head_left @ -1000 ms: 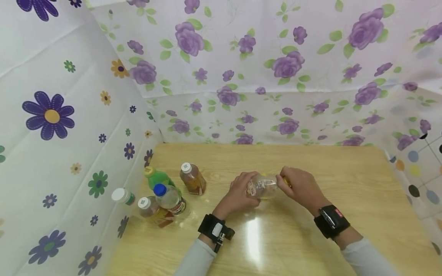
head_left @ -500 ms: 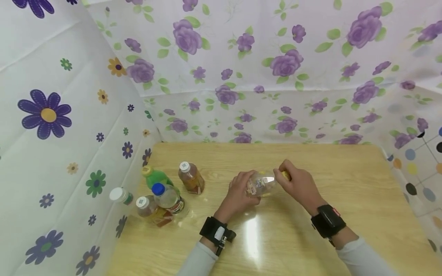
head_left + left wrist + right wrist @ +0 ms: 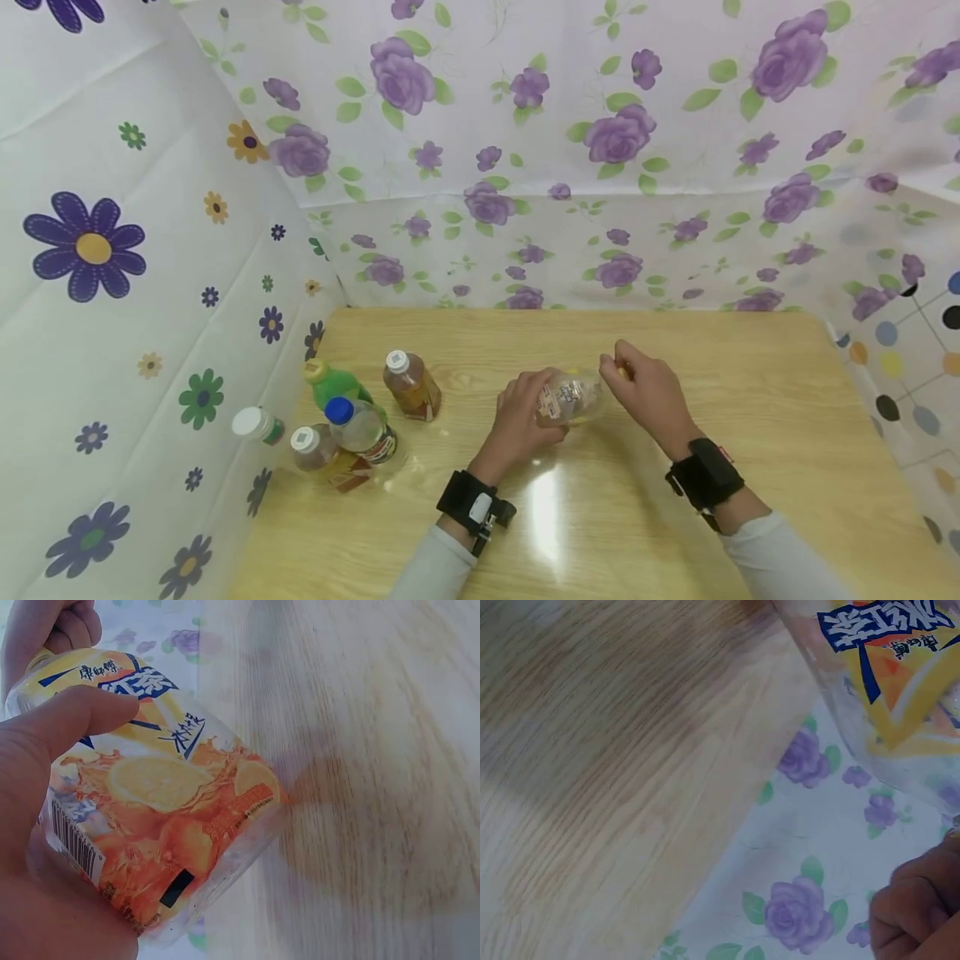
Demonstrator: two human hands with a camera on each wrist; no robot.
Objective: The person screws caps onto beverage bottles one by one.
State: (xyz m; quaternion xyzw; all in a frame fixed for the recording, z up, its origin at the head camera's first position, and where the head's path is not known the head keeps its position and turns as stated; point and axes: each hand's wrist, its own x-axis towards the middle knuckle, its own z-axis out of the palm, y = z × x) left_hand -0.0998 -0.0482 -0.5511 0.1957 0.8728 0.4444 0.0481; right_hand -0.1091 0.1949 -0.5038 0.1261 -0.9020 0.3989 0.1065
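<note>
My left hand (image 3: 519,415) grips a clear plastic bottle (image 3: 572,400) round its body, with the thumb (image 3: 86,716) across the label. The bottle is tilted on its side, its neck pointing right. Its printed label (image 3: 172,787) is orange and yellow, with lemon slices, a barcode and dark blue lettering. At the neck end, the curled fingers of my right hand (image 3: 651,396) pinch a yellow cap (image 3: 624,370), mostly covered by them. In the right wrist view, these fingers (image 3: 915,907) are right by the bottle's narrow end.
To the left stand a brown bottle (image 3: 412,387), a green bottle (image 3: 337,385), a blue-capped clear bottle (image 3: 363,429), another brown bottle (image 3: 330,454) and a small white-capped container (image 3: 257,425). Flowered sheets (image 3: 450,167) hang behind and beside the wooden table (image 3: 675,533).
My right hand has turned and shifted slightly upward at the neck end, its wrist moving a little left. The left hand keeps its grip, and the head view has shifted slightly.
</note>
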